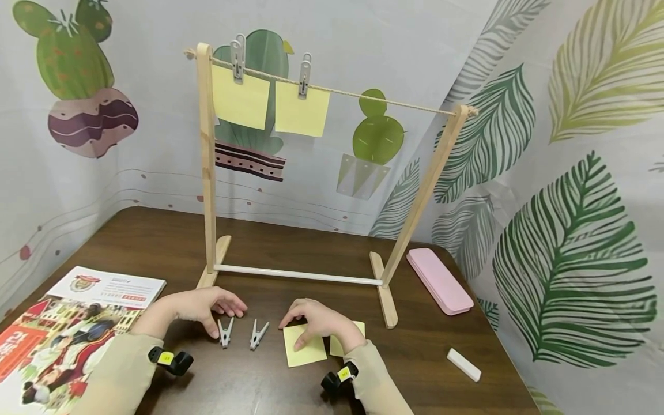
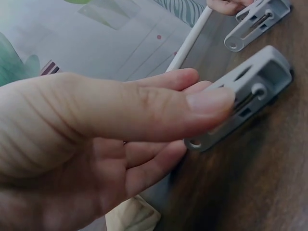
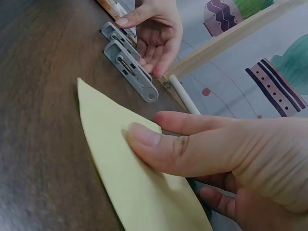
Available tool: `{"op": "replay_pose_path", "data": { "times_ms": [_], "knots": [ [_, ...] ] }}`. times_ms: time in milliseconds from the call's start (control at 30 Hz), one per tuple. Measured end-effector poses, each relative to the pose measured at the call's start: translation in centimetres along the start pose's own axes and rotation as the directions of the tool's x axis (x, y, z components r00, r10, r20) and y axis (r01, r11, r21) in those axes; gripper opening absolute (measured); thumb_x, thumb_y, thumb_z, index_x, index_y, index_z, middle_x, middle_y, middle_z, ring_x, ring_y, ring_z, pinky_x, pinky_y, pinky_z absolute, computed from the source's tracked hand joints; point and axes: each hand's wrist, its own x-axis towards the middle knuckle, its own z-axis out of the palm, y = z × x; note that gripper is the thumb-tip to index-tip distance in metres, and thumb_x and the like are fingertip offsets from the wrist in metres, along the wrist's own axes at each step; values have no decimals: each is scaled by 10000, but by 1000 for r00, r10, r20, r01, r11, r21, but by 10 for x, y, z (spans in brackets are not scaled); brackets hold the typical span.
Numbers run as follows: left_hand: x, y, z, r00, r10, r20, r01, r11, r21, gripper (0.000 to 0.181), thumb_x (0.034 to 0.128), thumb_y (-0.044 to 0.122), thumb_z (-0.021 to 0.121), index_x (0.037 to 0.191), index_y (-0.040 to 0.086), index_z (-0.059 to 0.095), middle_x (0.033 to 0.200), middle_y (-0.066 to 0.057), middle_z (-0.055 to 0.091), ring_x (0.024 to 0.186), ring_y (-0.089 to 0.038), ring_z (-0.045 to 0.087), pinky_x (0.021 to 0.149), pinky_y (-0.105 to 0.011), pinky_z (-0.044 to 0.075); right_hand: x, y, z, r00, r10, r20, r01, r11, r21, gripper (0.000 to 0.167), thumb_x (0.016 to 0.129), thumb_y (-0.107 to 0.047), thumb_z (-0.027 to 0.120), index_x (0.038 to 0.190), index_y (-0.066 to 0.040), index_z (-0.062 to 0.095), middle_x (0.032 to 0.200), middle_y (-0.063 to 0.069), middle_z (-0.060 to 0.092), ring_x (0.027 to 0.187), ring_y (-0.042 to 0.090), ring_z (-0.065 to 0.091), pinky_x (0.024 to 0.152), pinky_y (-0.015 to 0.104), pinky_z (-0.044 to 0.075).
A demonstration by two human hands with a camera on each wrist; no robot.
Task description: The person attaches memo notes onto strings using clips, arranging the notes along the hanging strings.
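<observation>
In the head view my left hand [image 1: 210, 305] is at a grey clothespin [image 1: 225, 333], thumb beside it and fingers spread past its far end. The left wrist view has the thumb overlapping this clothespin [image 2: 260, 89]; whether they touch is unclear. A second grey clothespin [image 1: 257, 334] lies to its right. My right hand [image 1: 319, 320] is over a yellow sticky note [image 1: 306, 354] on the table. Its thumb lies over the paper, while the index finger reaches the far edge, apart from the thumb. Another yellow note [image 1: 336, 346] is partly hidden by the right wrist.
A wooden frame [image 1: 208, 173] with a rope [image 1: 394, 104] stands behind the hands. Two yellow notes [image 1: 301, 115] hang there from grey clothespins [image 1: 304, 75]. A magazine [image 1: 78, 340] lies left; a pink case [image 1: 440, 282] and a white block [image 1: 464, 365] lie right.
</observation>
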Motion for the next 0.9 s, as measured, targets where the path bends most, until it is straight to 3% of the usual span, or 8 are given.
{"op": "replay_pose_path", "data": {
  "times_ms": [200,367,533,700,800,900],
  "knots": [
    [-1,-2,0,1000,-1,-6,1,1000,-7,640,659,-10,813,1249,-83,577,1162,-171,672,1029,-160,599,890,-237,467,2,-3,1,999,40,-11,-40,999,-6,418,651,-211,914,1009,-173,700,988,-89,595,909,11,477,849,140,415],
    [-2,-4,0,1000,-8,-9,8,1000,5,638,652,-11,800,1252,-54,587,1157,-145,676,1019,-124,589,889,-233,457,1,-5,0,996,89,-18,-88,995,36,400,646,-145,912,855,-143,572,819,-107,516,759,7,442,716,140,398],
    [-1,-4,1,1000,-21,-12,21,1000,5,626,645,-52,772,1246,-40,598,1145,-131,685,1006,-108,583,874,-232,450,-2,-4,-4,996,84,-16,-80,985,156,286,719,-91,859,907,-132,648,812,-109,545,751,-16,464,695,139,398],
    [0,-4,2,999,-32,-21,32,999,10,625,631,-81,742,1239,-18,613,1131,-102,689,997,-97,581,869,-234,444,-8,0,-13,997,68,-37,-53,949,311,141,798,-74,793,928,-73,740,824,-8,651,733,-4,491,671,152,412],
    [0,-5,3,999,-28,-24,28,1000,9,626,628,-87,734,1238,-17,614,1125,-99,692,991,-91,581,864,-235,443,-12,4,-17,995,78,-63,-47,919,392,99,812,-70,779,889,-29,731,844,68,689,715,-4,508,652,164,430],
    [0,-5,3,999,-23,-25,24,1000,13,624,628,-93,727,1237,-15,616,1119,-95,694,987,-93,583,858,-235,444,-15,5,-21,992,94,-86,-45,892,449,111,827,-56,762,870,14,687,803,59,653,699,13,493,643,177,418]
  ]
}}
